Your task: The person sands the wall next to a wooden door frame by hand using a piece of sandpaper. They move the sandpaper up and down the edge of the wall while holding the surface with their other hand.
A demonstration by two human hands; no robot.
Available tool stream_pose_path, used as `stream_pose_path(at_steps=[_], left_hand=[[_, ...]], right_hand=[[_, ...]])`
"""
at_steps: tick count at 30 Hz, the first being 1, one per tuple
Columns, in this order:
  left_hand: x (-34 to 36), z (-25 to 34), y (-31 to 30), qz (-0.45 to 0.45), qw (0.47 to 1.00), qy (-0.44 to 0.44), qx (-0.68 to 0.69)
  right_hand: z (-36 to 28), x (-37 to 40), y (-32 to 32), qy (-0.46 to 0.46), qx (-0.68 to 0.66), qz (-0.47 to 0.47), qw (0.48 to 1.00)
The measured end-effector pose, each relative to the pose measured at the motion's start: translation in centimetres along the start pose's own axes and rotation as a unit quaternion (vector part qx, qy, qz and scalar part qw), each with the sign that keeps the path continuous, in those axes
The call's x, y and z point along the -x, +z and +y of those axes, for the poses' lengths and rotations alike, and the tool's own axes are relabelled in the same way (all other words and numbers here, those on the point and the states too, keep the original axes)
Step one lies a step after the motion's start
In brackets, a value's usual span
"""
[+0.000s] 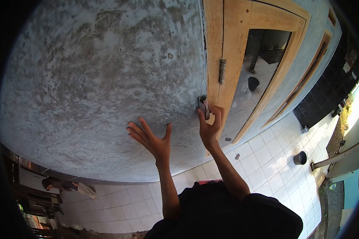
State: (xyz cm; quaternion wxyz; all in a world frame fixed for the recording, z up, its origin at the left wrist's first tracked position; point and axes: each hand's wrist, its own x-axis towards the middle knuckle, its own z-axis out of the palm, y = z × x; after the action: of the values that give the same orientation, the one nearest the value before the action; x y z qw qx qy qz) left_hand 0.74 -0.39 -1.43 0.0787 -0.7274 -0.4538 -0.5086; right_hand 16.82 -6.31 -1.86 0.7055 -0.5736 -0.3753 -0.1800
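My right hand point(210, 126) pinches a curled piece of sandpaper point(204, 105) between thumb and fingers. The sandpaper is held at the edge of the patchy grey-blue wall point(103, 71), right where it meets the wooden door frame point(214, 47). To the left, my left hand point(152, 140) is spread out with fingers apart, its fingertips at the wall surface. Nothing is held in it. Above my right hand, a metal hinge point(222, 71) is fixed on the wood.
A glass pane point(263, 59) in the wooden frame reflects the tiled floor. On the white tiles point(267, 151) at right stands a dark bucket point(300, 158), with a small block point(237, 156) lying nearer. Another person point(62, 185) is at the far lower left.
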Motion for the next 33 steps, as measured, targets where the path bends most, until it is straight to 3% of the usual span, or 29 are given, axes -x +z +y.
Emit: stream_pose_path(at_steps=[5,11,17,23,29,33], left_hand=[[-0.1,0.1,-0.1,0.003,1.000,0.002,-0.004],[0.0,0.0,-0.2,-0.009,1.000,-0.008,0.000],[-0.1,0.1,-0.2,-0.011,1.000,-0.004,-0.013],[0.0,-0.2,-0.2,-0.006,1.000,0.006,-0.010],[0.1,-0.3,-0.2,-0.015,1.000,0.005,-0.008],[0.1,-0.4,-0.1,-0.014,1.000,0.004,-0.006]], right_hand=[[-1.8,-2.5,0.1,-0.019,0.015,0.014,1.000],[0.6,1.1,0.2,0.006,-0.003,-0.003,1.000],[-2.3,-3.3,0.2,-0.021,0.009,0.024,0.999],[0.8,1.2,0.0,0.032,-0.001,0.015,0.999],[-2.1,-2.9,0.2,0.004,0.010,0.035,0.999],[0.0,-0.4,0.1,0.000,0.022,0.028,0.999]])
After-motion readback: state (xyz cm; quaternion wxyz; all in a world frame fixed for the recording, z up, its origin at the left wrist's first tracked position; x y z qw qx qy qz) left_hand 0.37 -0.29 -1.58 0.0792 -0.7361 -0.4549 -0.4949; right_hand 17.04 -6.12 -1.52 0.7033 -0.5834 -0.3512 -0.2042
